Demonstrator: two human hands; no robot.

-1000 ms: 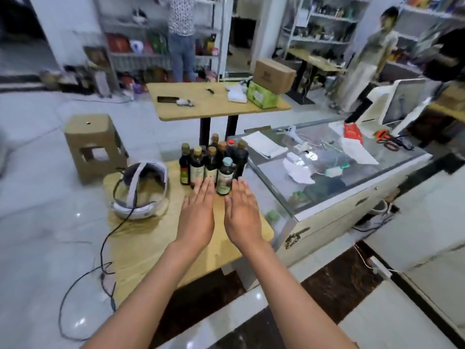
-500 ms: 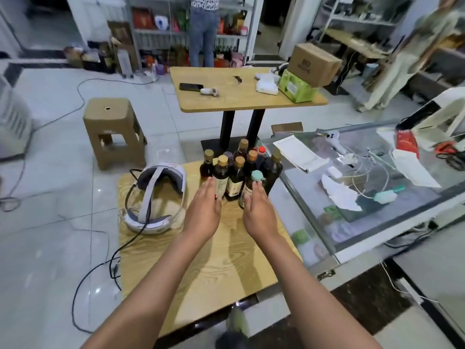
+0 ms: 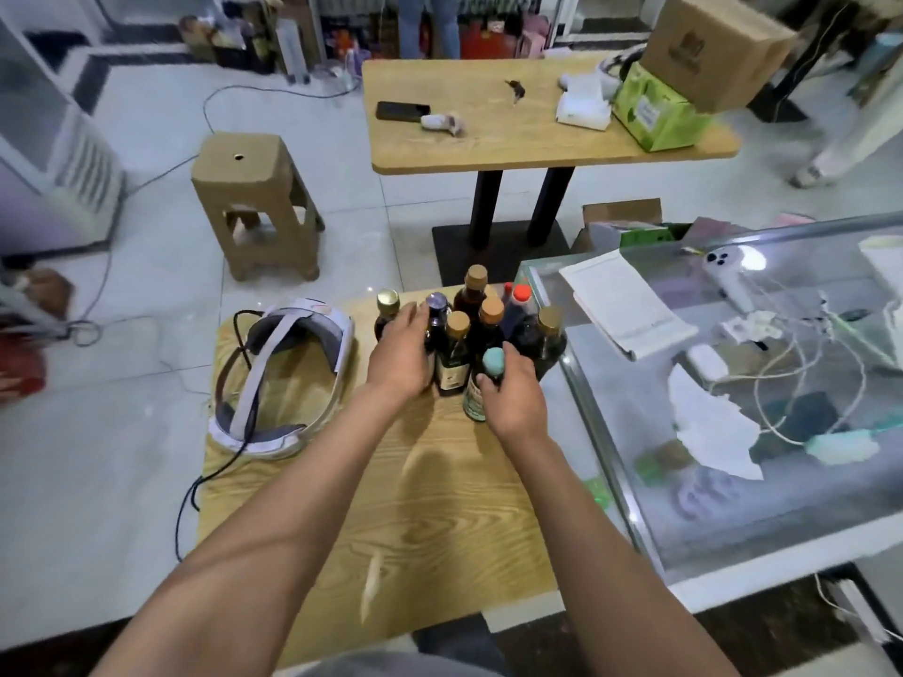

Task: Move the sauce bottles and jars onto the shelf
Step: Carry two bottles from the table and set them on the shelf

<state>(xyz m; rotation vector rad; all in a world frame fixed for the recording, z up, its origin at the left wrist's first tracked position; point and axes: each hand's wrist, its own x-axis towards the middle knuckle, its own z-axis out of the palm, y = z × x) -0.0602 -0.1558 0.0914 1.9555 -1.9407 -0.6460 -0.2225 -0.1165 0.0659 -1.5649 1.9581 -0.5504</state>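
A: Pale wood grain is filling the near end of the table (image 3: 381,530), bare up to where both forearms are reaching in.

B: And the hands?

A: The right hand (image 3: 513,398) is curling round the teal-capped bottle (image 3: 492,362) at the front of the cluster, thumb on the near side, fingers round the far side: that grip is closing on the neck, and the bottle is still standing on the table. The left hand (image 3: 400,354) is sitting against the purple-capped bottle (image 3: 436,305), fingers loosely spread. I cannot tell whether it is actually gripping it.

B: Where is everything else sitting?

A: The rest of the sauce bottles (image 3: 481,317) are crowding together, touching, at the far end of the table. A white headset (image 3: 283,378) is lying just beside them on the left, and a glass counter (image 3: 733,505) is running along the right.

B: So which step is this?

A: I am judging it as the first pick-up; nothing is looking moved yet. Next, each bottle is needing a straight lift clear of its neighbours, so none is getting knocked over, then a carry. Shelving is showing only blurred at the far top.
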